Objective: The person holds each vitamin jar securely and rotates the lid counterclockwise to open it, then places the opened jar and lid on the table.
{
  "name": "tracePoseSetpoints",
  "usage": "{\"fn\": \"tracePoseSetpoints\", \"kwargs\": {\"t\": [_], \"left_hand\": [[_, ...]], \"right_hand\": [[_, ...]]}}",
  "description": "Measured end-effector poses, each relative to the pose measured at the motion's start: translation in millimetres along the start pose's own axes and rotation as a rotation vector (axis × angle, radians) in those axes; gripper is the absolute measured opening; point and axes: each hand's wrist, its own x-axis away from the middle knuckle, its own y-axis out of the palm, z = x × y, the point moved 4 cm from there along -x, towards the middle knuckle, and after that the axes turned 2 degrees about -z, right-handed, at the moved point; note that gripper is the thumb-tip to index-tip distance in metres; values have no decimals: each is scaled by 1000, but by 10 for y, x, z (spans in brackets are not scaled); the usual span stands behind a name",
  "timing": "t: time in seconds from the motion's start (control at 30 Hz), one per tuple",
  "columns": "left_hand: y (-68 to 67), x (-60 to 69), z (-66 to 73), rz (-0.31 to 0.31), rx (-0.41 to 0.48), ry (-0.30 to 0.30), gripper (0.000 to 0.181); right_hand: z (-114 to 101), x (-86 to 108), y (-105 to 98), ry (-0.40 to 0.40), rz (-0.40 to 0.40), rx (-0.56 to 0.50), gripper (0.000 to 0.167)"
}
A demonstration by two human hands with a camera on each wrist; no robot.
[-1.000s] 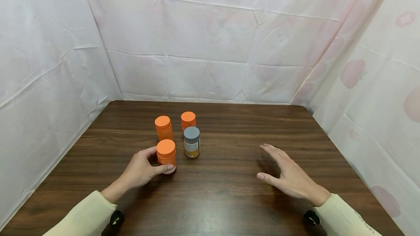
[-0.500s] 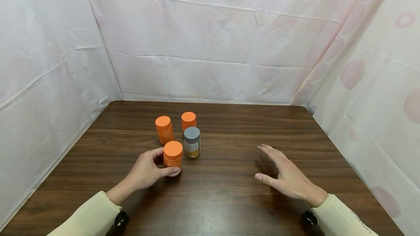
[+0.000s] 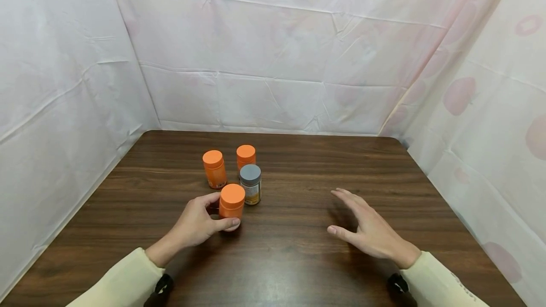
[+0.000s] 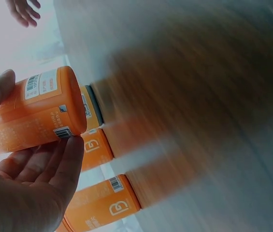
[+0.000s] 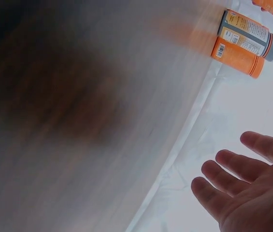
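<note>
The left hand (image 3: 194,222) has moved its orange bottle (image 3: 232,203) rightward, nearer the grey-capped jar (image 3: 250,177); the right hand (image 3: 368,231) edged leftward.

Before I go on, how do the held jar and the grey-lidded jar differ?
The held jar has an orange lid and body; the grey-lidded jar has a grey lid and a grey and yellow body. The left hand grips the held jar; the grey-lidded jar stands ungripped. Both are round and lidded.

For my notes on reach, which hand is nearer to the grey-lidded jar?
Left. The left hand , gripping an orange jar, is close, on the left of the grey-lidded jar; the right hand is farther, on its right.
</note>
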Motion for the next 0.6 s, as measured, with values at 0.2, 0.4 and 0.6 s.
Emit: {"fn": "tracePoseSetpoints", "kwargs": {"t": [0.2,0.4,0.6], "left_hand": [[30,-13,28,0,6,16,53],[35,-17,72,1,16,26,55],[78,-12,115,-16,37,38,55]], "right_hand": [[-16,-10,23,2,4,-5,83],[-33,-4,29,11,4,-11,82],[-69,-17,36,9,0,-24,83]]}}
